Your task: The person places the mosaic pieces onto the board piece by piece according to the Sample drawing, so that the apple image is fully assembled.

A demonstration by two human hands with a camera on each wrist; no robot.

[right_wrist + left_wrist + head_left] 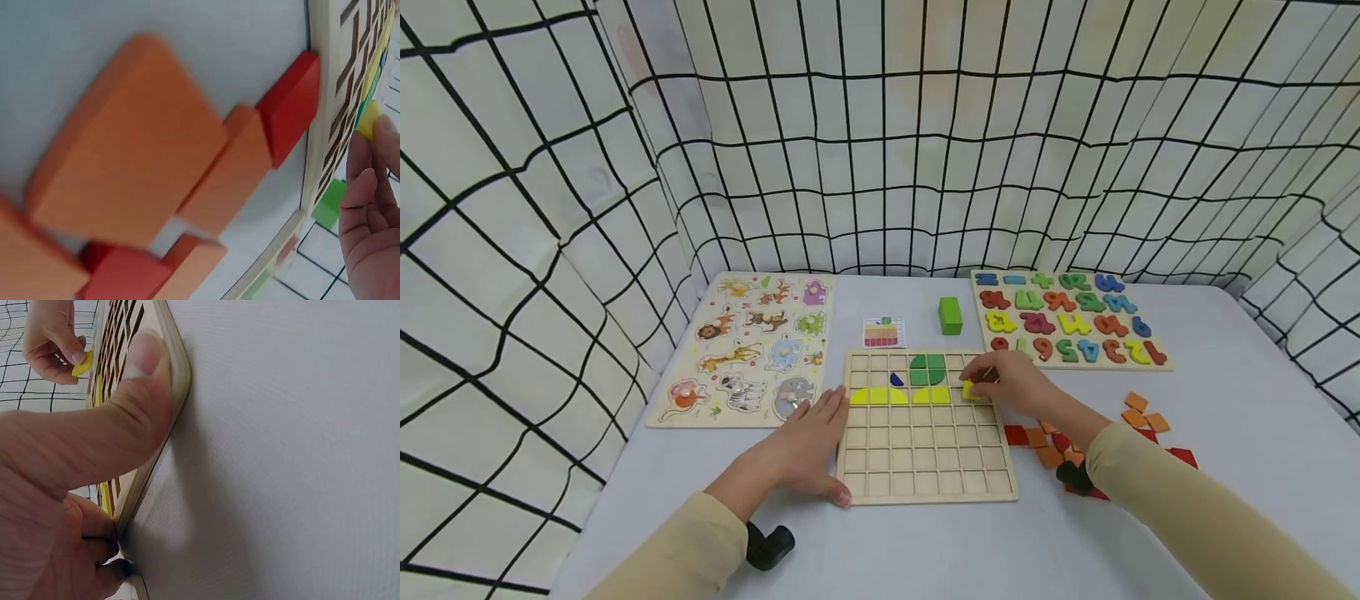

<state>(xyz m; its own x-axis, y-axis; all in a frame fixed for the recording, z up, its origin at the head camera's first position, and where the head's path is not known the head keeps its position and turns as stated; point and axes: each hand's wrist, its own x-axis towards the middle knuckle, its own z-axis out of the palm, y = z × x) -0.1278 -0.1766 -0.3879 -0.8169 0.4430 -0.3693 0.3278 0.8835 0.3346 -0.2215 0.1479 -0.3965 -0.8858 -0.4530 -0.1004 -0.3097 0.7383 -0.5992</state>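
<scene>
Two hands work at a wooden grid board: in the head view, the left hand lies along its left edge, fingers straight, thumb spread apart at its near left corner, while the right hand has thumb and fingertips clamped on a yellow piece over its far right part. Further yellow pieces, green pieces and a blue piece lie on it; an animal puzzle lies to its left, a green block beyond it, orange and red pieces to its right. In the left wrist view, the left hand's thumb presses on the grid board's corner. In the right wrist view, the yellow piece is pinched near the grid board; whether they touch is hard to tell
</scene>
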